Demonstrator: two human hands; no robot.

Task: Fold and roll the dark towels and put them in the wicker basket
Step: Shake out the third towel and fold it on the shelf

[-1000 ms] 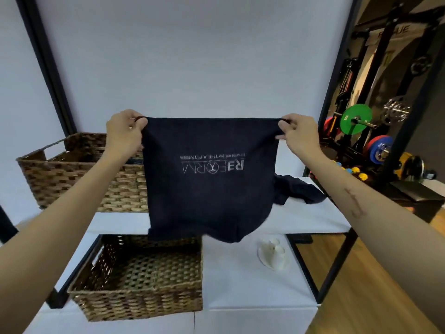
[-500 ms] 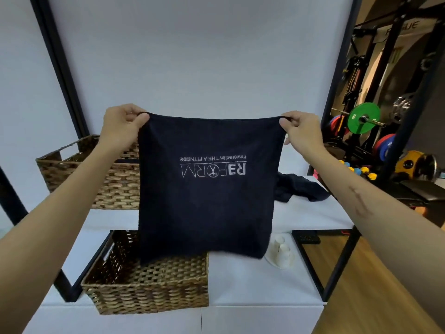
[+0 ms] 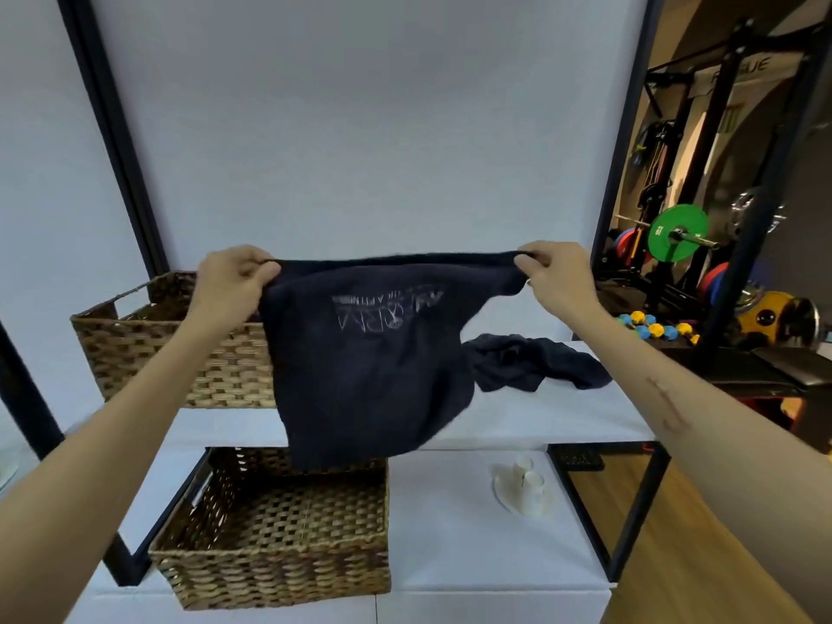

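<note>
Two hands up at chest height, both gripping one dark towel point(image 3: 369, 371) by its top edge. Left hand point(image 3: 232, 281) pinches the left corner, fingers curled over the hem; right hand point(image 3: 556, 274) pinches the right corner the same way. Top edge runs taut between them. Cloth below hangs loose and slewed, lower part swung off to one side, white logo print creased and blurred. Not flat, not folded, touching no surface that I can see.

Below and behind the hanging cloth: white upper shelf point(image 3: 540, 421). Second dark towel point(image 3: 535, 362) lies crumpled toward its right end, unfolded. Wicker basket point(image 3: 171, 340) stands at the left end of that shelf; inside mostly hidden, one dark patch at the rim just beside the left hand, cannot tell whether it is a towel. Second wicker basket point(image 3: 279, 533) sits on the lower white shelf point(image 3: 450, 556), toward its left; the part of its floor in view shows bare weave. Stack of white paper cups point(image 3: 526, 488) lies toward the right of that shelf.

Judgement on progress: early. No finished roll visible anywhere. Towel in hand needs its first fold, then rolling, then placing. Crumpled one awaits the whole sequence.
</note>
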